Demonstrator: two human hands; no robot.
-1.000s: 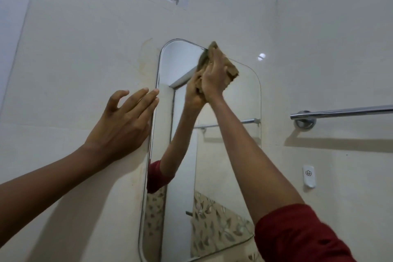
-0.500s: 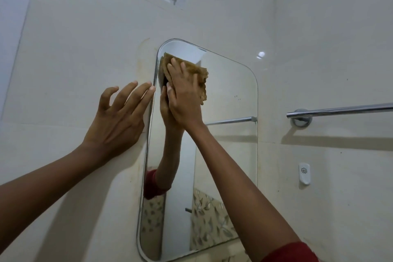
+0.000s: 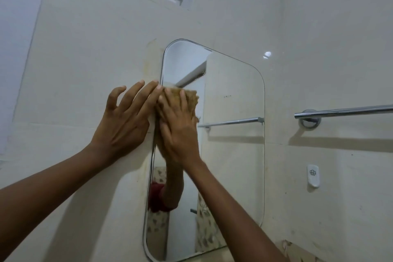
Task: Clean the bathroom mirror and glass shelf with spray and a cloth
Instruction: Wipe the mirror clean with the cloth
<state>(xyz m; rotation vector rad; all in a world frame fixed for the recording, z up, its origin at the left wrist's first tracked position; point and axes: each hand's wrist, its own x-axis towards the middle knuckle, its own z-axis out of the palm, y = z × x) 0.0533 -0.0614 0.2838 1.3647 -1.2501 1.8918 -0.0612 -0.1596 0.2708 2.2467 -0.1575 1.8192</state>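
The mirror (image 3: 231, 134) hangs on the tiled wall (image 3: 85, 70), a tall pane with rounded corners, and your tan cloth (image 3: 190, 100) sits against its left edge, roughly a third of the way down. Your right hand (image 3: 180, 132) lies flat over the cloth with fingers spread, pressing it onto the glass rather than closing round it. Your left hand (image 3: 125, 121) is open and holds nothing; its palm rests on the wall just beside the mirror's frame, fingertips reaching the rim next to the cloth.

You appear to be in the wiping step, working the left margin of the glass. The lower half and the right side look like the ground left to cover, so the next move likely calls for drawing the cloth down or across with even pressure. Neither the spray nor the glass shelf is in view. A chrome towel rail (image 3: 344, 110) is mounted on the wall to the right, well apart from the mirror.
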